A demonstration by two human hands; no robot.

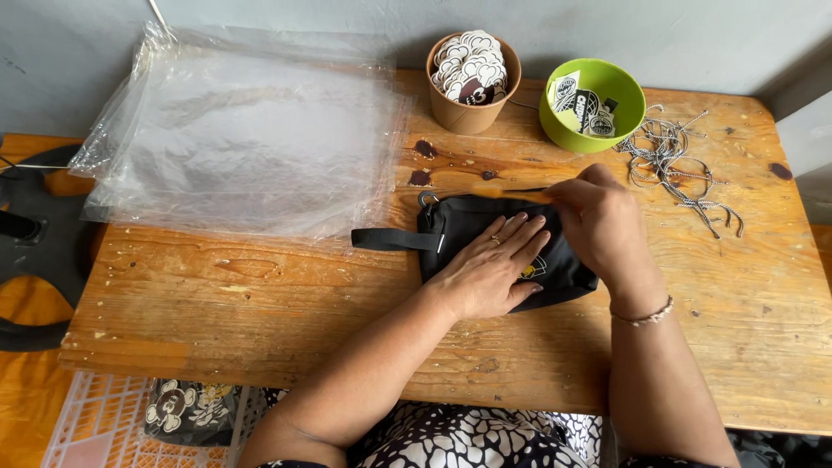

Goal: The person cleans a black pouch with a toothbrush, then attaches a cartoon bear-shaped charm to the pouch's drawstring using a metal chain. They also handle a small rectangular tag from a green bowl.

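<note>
Near the middle of the wooden table (260, 303) lies a small black pouch (563, 264), its strap (394, 239) trailing off to the left. The left hand (494, 269) rests flat on it, fingers spread and pressing the fabric down — open, not gripping. The right hand (598, 221) is curled at the pouch's far edge, fingertips pinched on something thin and orange (511, 192) that runs along that edge; what it is cannot be made out, since it is blurred.

Judging from this, the work at that edge goes best if the flat hand keeps the pouch from sliding while the other hand moves along in a straight line — pulling upward would bunch the cloth.

Farther back stand a brown paper cup (472, 113) full of white tags and a green bowl (628, 108) holding printed cards. A tangle of black-and-white cords (676, 156) lies to the right of the bowl, and a stack of clear plastic bags (243, 139) covers the far left of the table.
</note>
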